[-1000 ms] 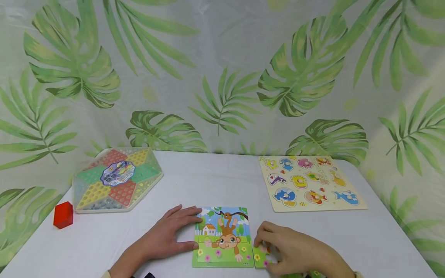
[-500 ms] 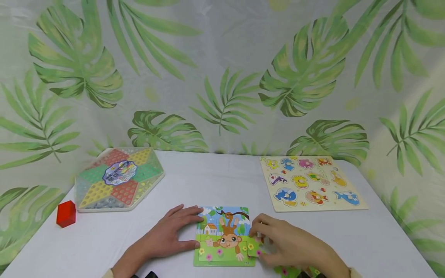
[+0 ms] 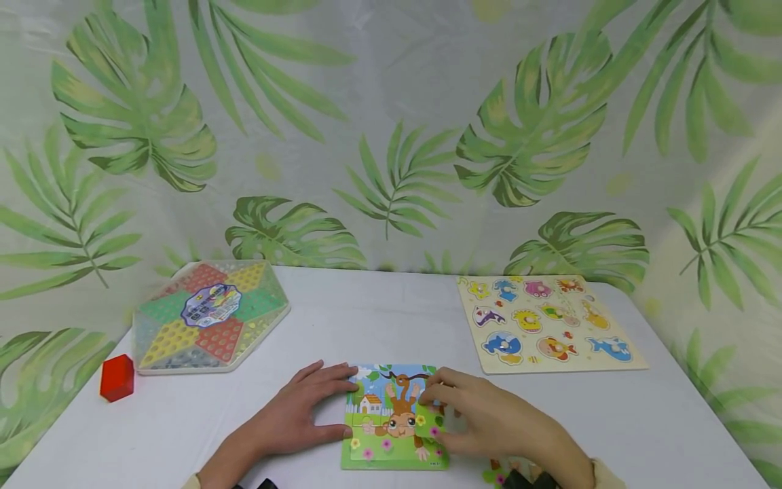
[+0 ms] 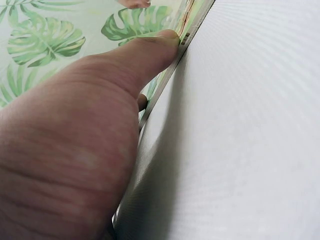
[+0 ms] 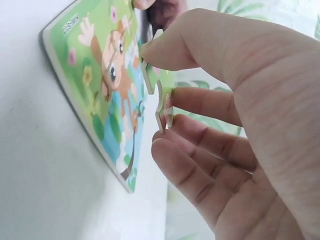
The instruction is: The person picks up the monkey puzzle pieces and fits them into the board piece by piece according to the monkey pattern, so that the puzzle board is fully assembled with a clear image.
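Note:
A square monkey picture puzzle [image 3: 381, 451] lies flat on the white table in front of the person. At its left edge rests the left hand [image 3: 287, 418], fingers spread, the thumb [image 4: 162, 45] touching the board's edge in the left wrist view. The right hand [image 3: 489, 414] pinches a jigsaw piece [image 3: 430, 424] between thumb and fingers, over the puzzle's right side. Seen from the right wrist, this green piece [image 5: 166, 82] stands tilted above the board, its curved cut edge showing. Part of the picture is hidden behind the piece and the fingers.
More puzzle pieces [image 3: 496, 475] lie below the right wrist at the front edge of view. A hexagonal Chinese checkers set [image 3: 210, 316] is at back left, beside a red block [image 3: 117, 377]. A sea-animal peg puzzle [image 3: 550, 326] lies at back right. A leaf-print cloth hangs behind.
The right hand has lifted the jigsaw piece from beside the puzzle's right edge and carried it left and up over the board. The left hand stays at the left edge.

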`<state>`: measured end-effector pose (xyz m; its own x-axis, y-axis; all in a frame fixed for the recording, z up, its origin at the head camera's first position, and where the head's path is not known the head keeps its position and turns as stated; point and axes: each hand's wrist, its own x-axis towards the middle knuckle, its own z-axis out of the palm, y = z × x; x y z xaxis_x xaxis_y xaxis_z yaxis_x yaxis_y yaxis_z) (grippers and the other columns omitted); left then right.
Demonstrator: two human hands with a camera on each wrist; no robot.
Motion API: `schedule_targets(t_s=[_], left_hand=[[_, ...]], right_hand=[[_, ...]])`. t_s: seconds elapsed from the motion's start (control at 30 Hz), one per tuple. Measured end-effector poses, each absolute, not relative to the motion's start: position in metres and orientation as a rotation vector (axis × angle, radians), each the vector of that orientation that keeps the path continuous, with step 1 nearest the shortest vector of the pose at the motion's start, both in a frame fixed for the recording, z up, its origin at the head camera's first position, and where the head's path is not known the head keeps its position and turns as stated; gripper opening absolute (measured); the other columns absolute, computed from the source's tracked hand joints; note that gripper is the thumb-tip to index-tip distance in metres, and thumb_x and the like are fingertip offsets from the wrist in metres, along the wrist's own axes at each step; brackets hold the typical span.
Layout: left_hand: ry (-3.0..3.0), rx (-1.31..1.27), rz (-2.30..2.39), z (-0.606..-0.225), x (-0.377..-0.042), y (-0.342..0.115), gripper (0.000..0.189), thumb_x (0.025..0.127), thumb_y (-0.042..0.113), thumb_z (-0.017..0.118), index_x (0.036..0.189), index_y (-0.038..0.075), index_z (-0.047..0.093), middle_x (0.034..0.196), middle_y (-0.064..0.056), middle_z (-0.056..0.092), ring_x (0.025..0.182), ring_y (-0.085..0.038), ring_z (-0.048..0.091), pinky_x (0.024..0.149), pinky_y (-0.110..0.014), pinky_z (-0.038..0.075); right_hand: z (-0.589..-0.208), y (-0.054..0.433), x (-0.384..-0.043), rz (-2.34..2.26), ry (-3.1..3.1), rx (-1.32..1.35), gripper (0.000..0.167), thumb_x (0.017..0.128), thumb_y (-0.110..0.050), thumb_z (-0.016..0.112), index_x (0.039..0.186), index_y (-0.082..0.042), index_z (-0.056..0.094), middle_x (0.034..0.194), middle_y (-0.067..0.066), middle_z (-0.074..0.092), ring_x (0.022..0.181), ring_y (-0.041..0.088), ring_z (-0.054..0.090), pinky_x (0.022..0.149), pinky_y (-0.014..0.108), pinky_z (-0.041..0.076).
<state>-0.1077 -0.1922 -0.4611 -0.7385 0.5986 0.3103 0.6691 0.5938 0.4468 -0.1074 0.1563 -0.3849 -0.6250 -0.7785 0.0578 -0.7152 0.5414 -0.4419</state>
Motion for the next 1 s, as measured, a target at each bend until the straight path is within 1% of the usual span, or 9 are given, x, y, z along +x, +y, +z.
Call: schedule_targets(t_s=[0.13, 0.33, 0.57, 0.67, 0.83, 0.93, 1.0], left_hand=[[-2.699, -1.069, -0.836, -0.461, -0.107, -0.193, 0.056, 0.089, 0.055, 0.075, 0.135, 0.022, 0.066, 0.152, 0.002, 0.056, 0.143, -0.023, 0.050, 0.122, -0.050, 0.025], [-2.696, -1.068, -0.832, -0.462, -0.107, -0.193, 0.056, 0.090, 0.056, 0.074, 0.135, 0.023, 0.065, 0.152, 0.002, 0.056, 0.143, -0.023, 0.050, 0.121, -0.050, 0.025], [-2.668, -1.076, -0.833, -0.462, -0.108, -0.192, 0.056, 0.089, 0.054, 0.075, 0.134, 0.023, 0.066, 0.151, 0.001, 0.057, 0.142, -0.024, 0.051, 0.121, -0.050, 0.026], [-2.677, -1.072, -0.838, -0.461, -0.107, -0.192, 0.055, 0.090, 0.055, 0.075, 0.134, 0.023, 0.066, 0.151, 0.002, 0.057, 0.143, -0.023, 0.050, 0.121, -0.050, 0.026], [-2.681, -1.071, -0.843, -0.461, -0.107, -0.192, 0.056, 0.090, 0.055, 0.075, 0.134, 0.023, 0.066, 0.151, 0.002, 0.057, 0.143, -0.024, 0.050, 0.121, -0.050, 0.026], [-2.667, -1.076, -0.835, -0.461, -0.107, -0.192, 0.056, 0.089, 0.055, 0.075, 0.133, 0.023, 0.066, 0.151, 0.001, 0.057, 0.142, -0.025, 0.051, 0.120, -0.051, 0.027], [-2.665, -1.076, -0.835, -0.461, -0.107, -0.192, 0.056, 0.089, 0.055, 0.075, 0.133, 0.023, 0.066, 0.151, 0.002, 0.057, 0.142, -0.025, 0.051, 0.120, -0.051, 0.027]], right_hand=[[-0.384, 0.150, -0.110, -0.657, 2.634, -1.276, 0.030, 0.095, -0.030, 0.073, 0.124, -0.025, 0.069, 0.126, -0.012, 0.058, 0.091, 0.002, 0.059, 0.075, 0.016, 0.053], [-0.382, 0.141, -0.111, -0.650, 2.654, -1.310, 0.034, 0.092, -0.028, 0.075, 0.125, -0.022, 0.070, 0.127, -0.009, 0.060, 0.094, 0.004, 0.061, 0.078, 0.016, 0.054], [-0.381, 0.130, -0.110, -0.627, 2.670, -1.341, 0.035, 0.091, -0.031, 0.077, 0.124, -0.022, 0.071, 0.130, -0.007, 0.061, 0.114, 0.007, 0.063, 0.094, 0.026, 0.058], [-0.383, 0.126, -0.110, -0.628, 2.657, -1.362, 0.034, 0.093, -0.032, 0.076, 0.125, -0.021, 0.071, 0.132, -0.005, 0.062, 0.116, 0.008, 0.063, 0.096, 0.027, 0.058], [-0.385, 0.119, -0.108, -0.617, 2.659, -1.412, 0.034, 0.093, -0.031, 0.075, 0.124, -0.021, 0.071, 0.128, -0.008, 0.061, 0.109, 0.006, 0.062, 0.093, 0.025, 0.057], [-0.388, 0.113, -0.107, -0.634, 2.656, -1.467, 0.032, 0.091, -0.030, 0.076, 0.122, -0.020, 0.072, 0.124, -0.009, 0.062, 0.103, 0.005, 0.061, 0.089, 0.021, 0.055], [-0.390, 0.110, -0.106, -0.636, 2.656, -1.504, 0.030, 0.091, -0.030, 0.076, 0.119, -0.020, 0.072, 0.122, -0.009, 0.062, 0.103, 0.004, 0.060, 0.090, 0.019, 0.054]])
